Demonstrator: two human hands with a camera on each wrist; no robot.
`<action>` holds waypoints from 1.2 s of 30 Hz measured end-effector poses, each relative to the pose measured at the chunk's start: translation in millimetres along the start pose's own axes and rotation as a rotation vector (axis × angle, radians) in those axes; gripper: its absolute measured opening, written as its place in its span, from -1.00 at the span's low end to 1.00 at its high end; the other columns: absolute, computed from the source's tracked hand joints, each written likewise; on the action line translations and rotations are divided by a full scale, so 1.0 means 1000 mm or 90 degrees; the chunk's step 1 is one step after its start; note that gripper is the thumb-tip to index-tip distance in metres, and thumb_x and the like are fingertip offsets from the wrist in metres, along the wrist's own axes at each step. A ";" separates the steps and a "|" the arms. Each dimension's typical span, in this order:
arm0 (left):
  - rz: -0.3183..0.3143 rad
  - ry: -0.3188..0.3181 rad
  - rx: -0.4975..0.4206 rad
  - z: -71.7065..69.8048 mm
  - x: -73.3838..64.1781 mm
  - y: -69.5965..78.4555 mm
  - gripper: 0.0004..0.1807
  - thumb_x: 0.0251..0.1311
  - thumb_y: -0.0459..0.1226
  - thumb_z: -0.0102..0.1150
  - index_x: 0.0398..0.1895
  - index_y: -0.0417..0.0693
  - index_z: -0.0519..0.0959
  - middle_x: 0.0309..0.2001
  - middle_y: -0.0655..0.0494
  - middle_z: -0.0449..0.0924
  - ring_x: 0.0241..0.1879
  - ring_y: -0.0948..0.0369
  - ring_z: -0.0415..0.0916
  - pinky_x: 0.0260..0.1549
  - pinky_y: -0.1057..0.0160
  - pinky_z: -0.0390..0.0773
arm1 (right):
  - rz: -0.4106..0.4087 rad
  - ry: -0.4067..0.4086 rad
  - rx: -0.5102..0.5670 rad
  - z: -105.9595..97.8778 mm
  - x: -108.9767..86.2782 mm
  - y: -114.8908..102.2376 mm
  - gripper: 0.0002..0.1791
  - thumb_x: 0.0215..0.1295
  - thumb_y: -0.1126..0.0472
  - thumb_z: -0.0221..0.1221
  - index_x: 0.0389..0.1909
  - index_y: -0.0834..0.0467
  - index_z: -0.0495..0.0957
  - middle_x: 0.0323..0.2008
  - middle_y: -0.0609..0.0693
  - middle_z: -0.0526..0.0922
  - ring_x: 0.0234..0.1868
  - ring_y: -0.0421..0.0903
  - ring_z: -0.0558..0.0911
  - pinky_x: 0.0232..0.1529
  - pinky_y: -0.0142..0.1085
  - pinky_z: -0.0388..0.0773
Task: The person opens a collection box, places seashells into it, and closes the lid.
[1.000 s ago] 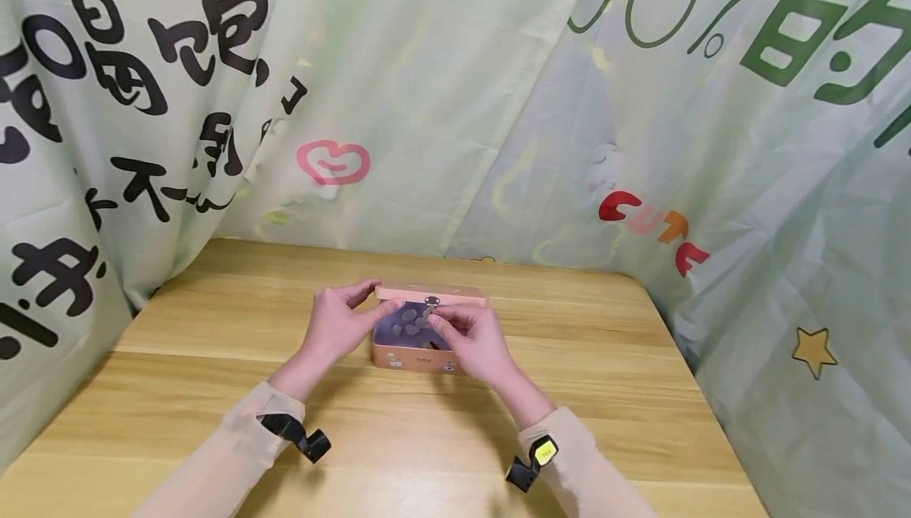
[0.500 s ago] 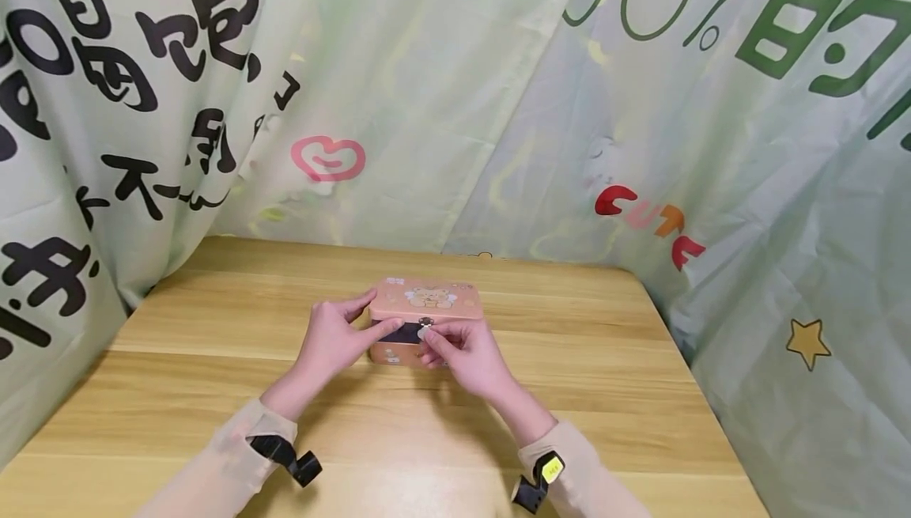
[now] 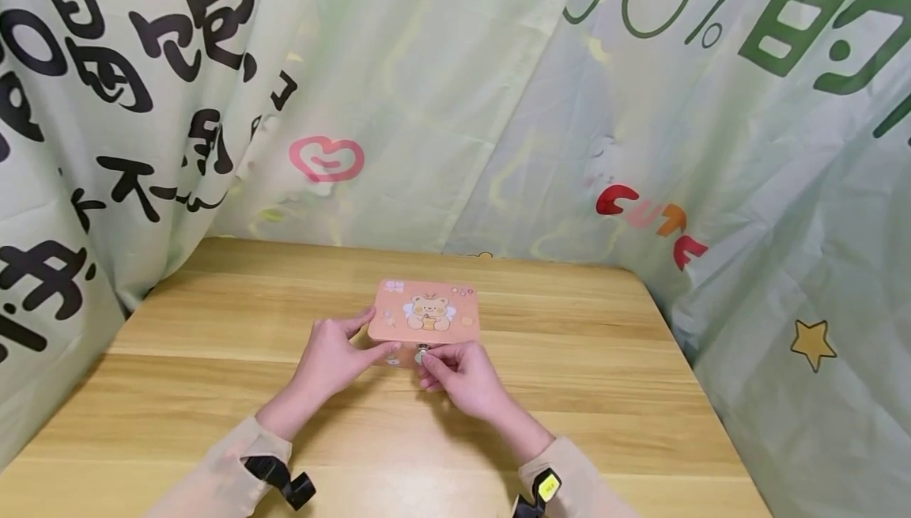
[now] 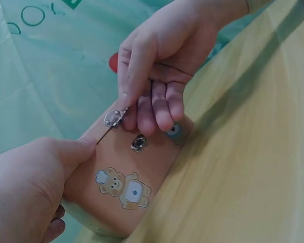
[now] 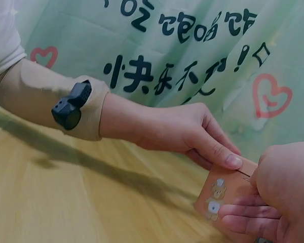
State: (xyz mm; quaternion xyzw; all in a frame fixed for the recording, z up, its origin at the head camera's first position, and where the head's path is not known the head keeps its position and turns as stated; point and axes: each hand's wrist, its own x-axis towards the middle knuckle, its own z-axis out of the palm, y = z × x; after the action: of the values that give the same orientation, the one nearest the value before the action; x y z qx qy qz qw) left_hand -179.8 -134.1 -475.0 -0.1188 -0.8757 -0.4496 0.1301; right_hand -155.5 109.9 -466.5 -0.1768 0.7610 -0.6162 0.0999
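A pink tin box (image 3: 427,314) with a bear printed on its lid sits on the table, its lid down. In the left wrist view a thin dark seam runs between lid and body. My left hand (image 3: 333,358) grips the box's left side, thumb on the front near the seam and fingers along the side. At the front middle, my right hand (image 3: 466,382) pinches the metal clasp (image 4: 112,119) of the lid between thumb and index finger, its other fingers loosely bent. The clasp stands out from the front, above the small metal catch (image 4: 138,143) on the body.
The wooden table (image 3: 605,391) extends on all sides of the box. A printed cloth curtain (image 3: 427,107) hangs behind and along both sides of it. Black wrist cameras (image 3: 288,485) are strapped over the beige sleeves (image 3: 221,470).
The lid was up with coins showing inside a second ago, then half lowered, and now lies down over the box. Both hands have come down and towards me with it, the right still at the clasp.
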 end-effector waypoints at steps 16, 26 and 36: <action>-0.019 0.007 -0.011 0.005 -0.007 -0.009 -0.14 -0.08 0.01 0.74 0.23 -0.32 0.63 0.18 -0.29 0.58 -0.78 0.38 0.06 -0.82 0.29 0.26 | 0.011 0.016 -0.001 0.008 0.000 0.019 -0.82 0.52 0.46 0.17 -0.12 0.53 0.69 -0.28 0.34 0.76 -0.28 0.29 0.78 -0.23 -0.15 0.75; -0.012 0.004 -0.018 0.008 -0.005 -0.009 -0.15 -0.05 0.02 0.73 0.22 -0.33 0.63 0.16 -0.33 0.59 -0.81 0.41 -0.03 -0.84 0.33 0.18 | -0.041 0.118 -0.142 0.010 0.001 0.026 -0.86 0.45 0.37 0.32 -0.26 0.36 0.79 -0.40 0.15 0.81 -0.45 -0.01 0.79 -0.41 -0.29 0.72; -0.003 0.013 -0.001 0.008 -0.005 -0.012 -0.16 -0.03 0.08 0.70 0.19 -0.32 0.66 0.05 -0.30 0.69 -0.84 0.42 -0.02 -0.82 0.30 0.24 | -0.075 0.201 -0.237 0.006 0.001 0.028 -0.90 0.37 0.36 0.39 -0.36 0.24 0.82 -0.49 -0.01 0.79 -0.50 -0.28 0.68 -0.49 -0.36 0.65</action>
State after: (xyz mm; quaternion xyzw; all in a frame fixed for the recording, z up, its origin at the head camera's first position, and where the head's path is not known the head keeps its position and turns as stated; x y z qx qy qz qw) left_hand -179.7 -135.0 -490.3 -0.1121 -0.8743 -0.4518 0.1374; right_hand -158.3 108.8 -494.8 -0.1378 0.8559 -0.4902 -0.0903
